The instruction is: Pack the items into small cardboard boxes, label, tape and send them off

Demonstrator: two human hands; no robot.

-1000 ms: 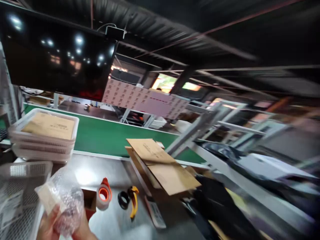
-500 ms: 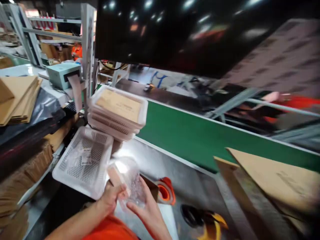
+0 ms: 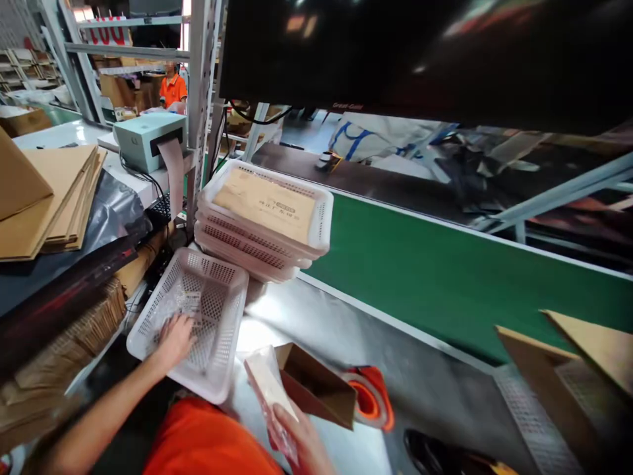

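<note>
My left hand (image 3: 174,338) reaches into a white perforated basket (image 3: 225,359) at the bench's left edge, fingers spread over a small clear packet lying in it. My right hand (image 3: 302,441) grips a bubble-wrapped flat item (image 3: 268,389) low in the middle, right beside a small open cardboard box (image 3: 316,389). An orange tape dispenser (image 3: 372,399) stands just right of that box on the metal bench.
A stack of white baskets (image 3: 262,227) topped with a brown envelope sits behind. A green conveyor belt (image 3: 445,277) runs across. A label printer (image 3: 148,138) and flat cardboard (image 3: 44,198) are at left. More cardboard (image 3: 583,356) lies at right. A person in orange (image 3: 173,89) stands far back.
The view swung left and down. My left hand let go of the bubble-wrapped item and moved into the basket. My right hand keeps the item beside the open box.
</note>
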